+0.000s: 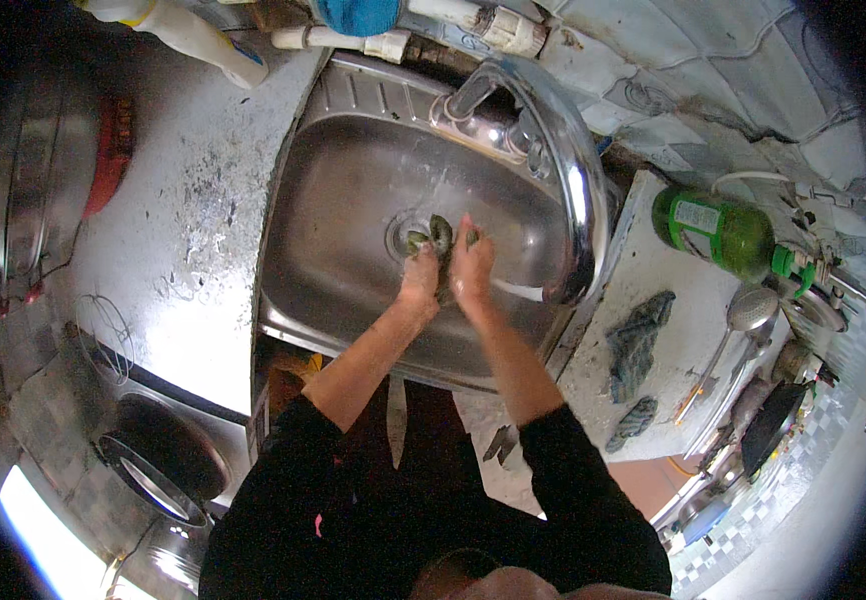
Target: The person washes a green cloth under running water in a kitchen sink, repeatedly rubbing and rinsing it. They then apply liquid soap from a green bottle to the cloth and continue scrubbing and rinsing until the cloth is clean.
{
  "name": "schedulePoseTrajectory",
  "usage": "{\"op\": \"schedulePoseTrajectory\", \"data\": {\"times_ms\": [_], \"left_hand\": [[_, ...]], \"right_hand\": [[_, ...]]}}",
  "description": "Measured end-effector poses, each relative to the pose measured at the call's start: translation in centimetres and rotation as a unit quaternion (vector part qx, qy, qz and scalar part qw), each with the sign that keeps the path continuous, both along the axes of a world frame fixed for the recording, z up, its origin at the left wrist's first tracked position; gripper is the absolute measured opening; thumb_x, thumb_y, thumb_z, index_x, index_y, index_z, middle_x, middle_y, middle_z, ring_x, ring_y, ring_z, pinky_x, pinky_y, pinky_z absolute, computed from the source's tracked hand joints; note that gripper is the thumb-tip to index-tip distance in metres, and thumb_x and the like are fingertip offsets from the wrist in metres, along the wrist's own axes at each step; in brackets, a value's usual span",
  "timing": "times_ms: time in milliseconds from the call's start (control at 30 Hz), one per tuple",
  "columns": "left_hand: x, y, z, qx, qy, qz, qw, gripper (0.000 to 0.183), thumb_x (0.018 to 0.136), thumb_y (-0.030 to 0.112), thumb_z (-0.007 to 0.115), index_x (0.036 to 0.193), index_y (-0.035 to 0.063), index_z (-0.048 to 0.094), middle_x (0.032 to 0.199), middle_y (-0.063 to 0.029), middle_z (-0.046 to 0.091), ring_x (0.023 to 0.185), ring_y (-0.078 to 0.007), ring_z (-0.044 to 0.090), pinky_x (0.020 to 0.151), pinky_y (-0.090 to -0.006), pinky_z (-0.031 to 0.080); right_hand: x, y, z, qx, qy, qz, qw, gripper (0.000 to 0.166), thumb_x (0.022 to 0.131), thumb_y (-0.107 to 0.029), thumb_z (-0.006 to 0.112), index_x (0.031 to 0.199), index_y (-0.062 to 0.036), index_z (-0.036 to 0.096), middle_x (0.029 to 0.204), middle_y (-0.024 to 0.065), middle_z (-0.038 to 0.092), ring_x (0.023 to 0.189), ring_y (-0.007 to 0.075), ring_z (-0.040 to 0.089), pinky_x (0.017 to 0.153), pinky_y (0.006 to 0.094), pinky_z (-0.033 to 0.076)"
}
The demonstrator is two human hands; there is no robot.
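Both my hands are over the stainless steel sink basin (328, 202), close together near the drain. My left hand (421, 276) is closed on a wet green and grey cloth (441, 234), part of which sticks up between the hands. Beside it on the right, my right hand (472, 261) has its fingers curled, with a small green bit showing among them; whether this belongs to the same cloth cannot be told. The chrome faucet (577, 187) arches over the right side of the basin.
A green bottle (718, 232) lies on the right counter, near a dark crumpled cloth (639, 341) and a slotted spoon (752, 309). On the left are a wire whisk (106, 337) and a dark pan (151, 480). A white bottle (192, 37) lies at the upper left.
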State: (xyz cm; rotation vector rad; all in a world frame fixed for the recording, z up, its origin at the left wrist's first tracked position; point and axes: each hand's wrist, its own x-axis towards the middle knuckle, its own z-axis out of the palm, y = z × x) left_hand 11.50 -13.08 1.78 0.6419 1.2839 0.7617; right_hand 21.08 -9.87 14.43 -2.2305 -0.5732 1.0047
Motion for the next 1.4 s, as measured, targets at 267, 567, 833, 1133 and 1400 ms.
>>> {"op": "schedulePoseTrajectory", "data": {"times_ms": [267,567,833,1133,1400], "left_hand": [[2.9,2.0,8.7,-0.239,-0.139,-0.015,0.961,0.052,0.100,0.039,0.041,0.128,-0.0037,0.047,0.126,-0.0161,0.054,0.110,-0.0295,0.055,0.091,-0.0426,0.046],[0.1,5.8,8.7,-0.148,-0.189,0.068,0.968,0.030,0.095,0.017,0.048,0.120,0.0011,0.045,0.112,-0.0122,0.057,0.098,-0.0256,0.056,0.079,-0.0418,0.048],[0.1,4.0,8.1,-0.320,-0.363,0.067,0.872,0.041,0.091,0.034,0.065,0.117,0.0046,0.055,0.113,-0.0113,0.059,0.103,-0.0290,0.056,0.087,-0.0446,0.049],[3.4,0.7,8.7,-0.223,-0.157,-0.059,0.960,0.055,0.096,0.056,0.043,0.105,0.0043,0.056,0.087,-0.0028,0.057,0.081,-0.0189,0.053,0.079,-0.0372,0.049],[3.4,0.7,11.6,-0.402,-0.208,0.010,0.892,0.042,0.100,0.044,0.038,0.117,0.0104,0.055,0.106,-0.0070,0.063,0.092,-0.0230,0.062,0.077,-0.0386,0.052]], "right_hand": [[4.7,-4.1,-8.8,0.061,0.111,-0.111,0.986,0.044,0.097,-0.035,0.055,0.080,0.0053,0.060,0.074,0.0091,0.064,0.065,0.0159,0.060,0.060,0.0383,0.047],[7.1,-6.8,-3.1,0.063,0.635,-0.152,0.755,0.031,0.095,-0.028,0.056,0.117,-0.0063,0.060,0.111,0.0116,0.061,0.094,0.0285,0.061,0.080,0.0454,0.053],[0.5,-4.1,5.3,0.257,-0.056,0.240,0.935,0.037,0.084,-0.002,0.058,0.120,-0.0036,0.050,0.116,0.0192,0.052,0.115,0.0350,0.049,0.105,0.0412,0.033],[1.0,-2.0,-0.6,0.048,-0.167,0.031,0.984,0.040,0.097,-0.027,0.052,0.068,-0.0009,0.054,0.062,0.0189,0.054,0.057,0.0292,0.053,0.055,0.0427,0.042],[2.4,0.0,1.5,0.001,-0.090,0.038,0.995,0.039,0.095,-0.032,0.052,0.073,-0.0014,0.059,0.061,0.0202,0.058,0.053,0.0362,0.056,0.055,0.0478,0.043]]}}
